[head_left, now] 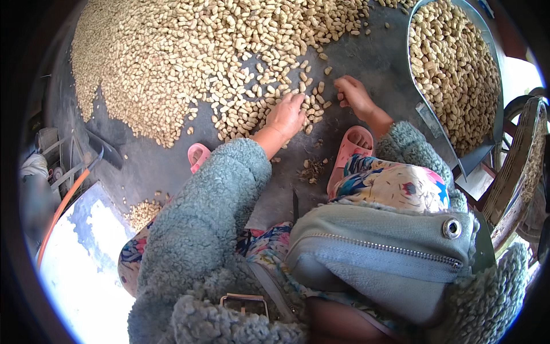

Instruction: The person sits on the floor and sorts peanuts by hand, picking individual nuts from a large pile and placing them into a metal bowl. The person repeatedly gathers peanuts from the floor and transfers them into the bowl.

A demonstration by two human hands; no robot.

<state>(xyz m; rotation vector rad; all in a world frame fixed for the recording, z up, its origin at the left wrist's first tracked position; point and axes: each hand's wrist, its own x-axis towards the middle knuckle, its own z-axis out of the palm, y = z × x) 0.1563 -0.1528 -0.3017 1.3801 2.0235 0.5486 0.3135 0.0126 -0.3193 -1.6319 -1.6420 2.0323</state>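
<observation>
Unshelled peanuts (172, 63) lie in a wide spread over the dark floor, thinning out toward me. My left hand (286, 116) rests at the near edge of this spread, its bent fingers down among the loose peanuts. What those fingers hold, if anything, is hidden beneath the hand. To the right, my right hand (356, 98) is just off the last scattered peanuts, over bare dark floor. Its fingers are curled in, and I cannot make out anything between them.
A metal scoop-shaped container (497, 34) full of peanuts stands at the right, beside a worn wooden frame (518, 172). My pink slippers (339, 163) are close to the peanuts. Small debris (312, 170) lies between my feet. An orange-handled tool (66, 200) leans at the left.
</observation>
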